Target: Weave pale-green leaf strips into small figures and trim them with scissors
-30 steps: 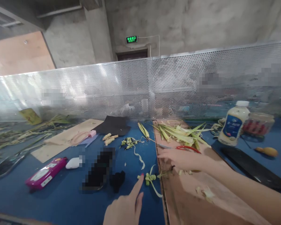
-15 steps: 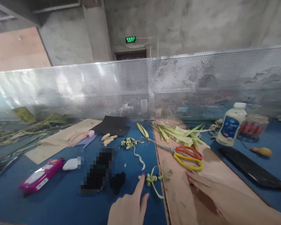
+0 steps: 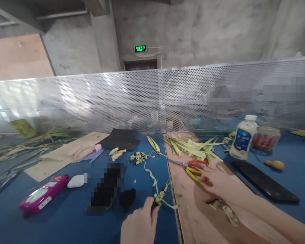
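Note:
Thumb and forefinger of my left hand [image 3: 139, 222] close on the lower end of a small green figure woven from leaf strips [image 3: 159, 197], which lies on the blue table with thin strips trailing from it. Farther right, my right hand [image 3: 215, 178] has its fingers over the handles of the scissors [image 3: 193, 166], which have one red and one yellow loop. The scissors lie on the brown board with their blades pointing left. Part of the loops is hidden under my fingers. Leaf scraps [image 3: 228, 213] rest on the board below my right forearm.
Long green leaf strips [image 3: 190, 145] lie behind the scissors. To the right stand a milk bottle [image 3: 244, 137] and a jar [image 3: 266, 137], with a black tray-like object [image 3: 265, 181] before them. On the left are a magenta packet [image 3: 44, 193] and a white case [image 3: 76, 181]. A perforated metal screen [image 3: 104, 101] bounds the table.
My left hand has gone from pointing beside the woven figure to pinching it, tilting it slightly. My right hand has moved forward and left onto the scissors' handles, uncovering scraps on the board.

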Action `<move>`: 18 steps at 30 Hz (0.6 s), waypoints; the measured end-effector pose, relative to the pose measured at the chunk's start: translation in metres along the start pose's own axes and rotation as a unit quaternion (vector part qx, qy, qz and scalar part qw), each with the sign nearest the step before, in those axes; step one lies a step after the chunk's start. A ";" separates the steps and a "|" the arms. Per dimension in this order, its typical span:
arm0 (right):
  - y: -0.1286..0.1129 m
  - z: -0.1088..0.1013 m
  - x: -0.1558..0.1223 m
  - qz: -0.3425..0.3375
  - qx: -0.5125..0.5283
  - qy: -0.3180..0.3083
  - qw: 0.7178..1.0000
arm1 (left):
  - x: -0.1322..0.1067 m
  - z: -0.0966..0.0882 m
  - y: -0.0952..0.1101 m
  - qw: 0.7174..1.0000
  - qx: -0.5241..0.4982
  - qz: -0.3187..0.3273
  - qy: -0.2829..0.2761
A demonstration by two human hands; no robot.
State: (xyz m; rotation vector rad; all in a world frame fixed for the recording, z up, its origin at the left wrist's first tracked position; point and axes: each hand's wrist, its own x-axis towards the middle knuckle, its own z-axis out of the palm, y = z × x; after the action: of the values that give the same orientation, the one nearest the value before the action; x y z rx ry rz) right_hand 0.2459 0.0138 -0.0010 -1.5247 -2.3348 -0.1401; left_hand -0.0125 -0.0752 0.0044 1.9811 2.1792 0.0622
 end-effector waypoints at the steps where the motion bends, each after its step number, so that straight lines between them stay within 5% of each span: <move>1: 0.001 0.001 0.003 -0.001 0.002 -0.006 1.000 | 0.001 0.001 -0.001 1.000 -0.002 -0.003 -0.005; 9: 0.014 -0.004 0.012 0.026 0.030 -0.058 0.998 | 0.005 0.007 -0.005 0.999 -0.034 0.008 -0.006; 18: -0.004 0.016 0.024 0.077 0.009 -0.121 0.990 | 0.004 0.009 -0.007 0.999 -0.048 0.009 0.014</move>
State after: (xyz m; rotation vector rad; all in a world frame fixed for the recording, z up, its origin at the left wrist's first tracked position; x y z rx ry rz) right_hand 0.2297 0.0370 -0.0077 -1.7934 -2.3768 0.1090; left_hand -0.0179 -0.0729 -0.0060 1.9580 2.1332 0.1948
